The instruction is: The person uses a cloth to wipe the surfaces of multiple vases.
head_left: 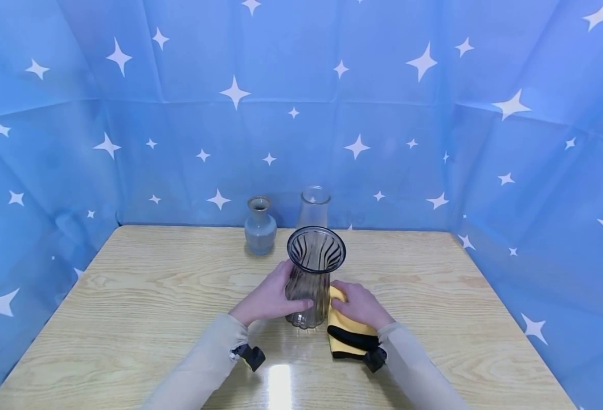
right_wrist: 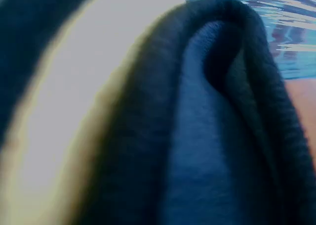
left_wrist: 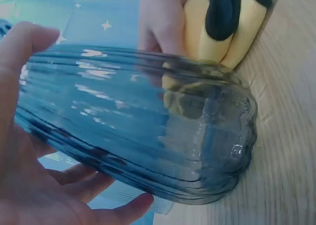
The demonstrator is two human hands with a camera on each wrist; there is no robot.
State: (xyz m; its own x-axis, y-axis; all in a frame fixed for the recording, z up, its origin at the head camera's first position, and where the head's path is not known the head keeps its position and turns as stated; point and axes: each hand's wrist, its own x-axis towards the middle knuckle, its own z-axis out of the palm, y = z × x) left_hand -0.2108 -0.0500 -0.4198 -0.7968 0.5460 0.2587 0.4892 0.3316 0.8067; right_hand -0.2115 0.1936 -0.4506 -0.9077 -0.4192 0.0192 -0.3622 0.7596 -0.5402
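Glass is the risk: the vase (head_left: 312,272) stands upright mid-table, left hand (head_left: 270,299) curled round its lower body, right hand (head_left: 360,304) pressing a folded yellow cloth (head_left: 349,336) against its side. A hard push from the cloth could likely tip the vase out of that one-sided hold.

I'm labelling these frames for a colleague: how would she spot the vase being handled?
On the wooden table, look at the near middle, in front of two smaller vases at the back. The ribbed smoky glass vase stands upright between both hands, the tallest, with a flared mouth.
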